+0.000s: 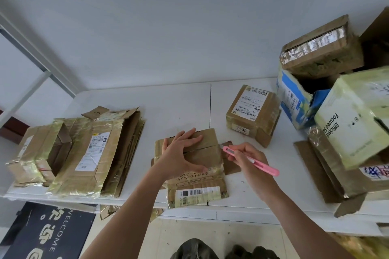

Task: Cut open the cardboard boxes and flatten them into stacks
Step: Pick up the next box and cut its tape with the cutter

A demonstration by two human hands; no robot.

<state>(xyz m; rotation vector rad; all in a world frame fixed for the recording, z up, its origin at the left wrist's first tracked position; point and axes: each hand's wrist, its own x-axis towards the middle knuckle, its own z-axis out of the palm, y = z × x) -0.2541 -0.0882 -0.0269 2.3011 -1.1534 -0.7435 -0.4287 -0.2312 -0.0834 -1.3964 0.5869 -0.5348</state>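
Single head view, looking forward-down, close over white table (189, 107) edge; wall fills upper frame.

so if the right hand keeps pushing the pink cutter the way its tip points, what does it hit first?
The right hand aims the pink cutter up and left, so it likely meets the right edge of the flattened box that the left hand presses down. Depth is unclear; the tip may already touch it.

White table (189, 105) against white wall (168, 27). Dark "WELCOME" doormat (48, 235) on floor, lower left, beneath table edge.
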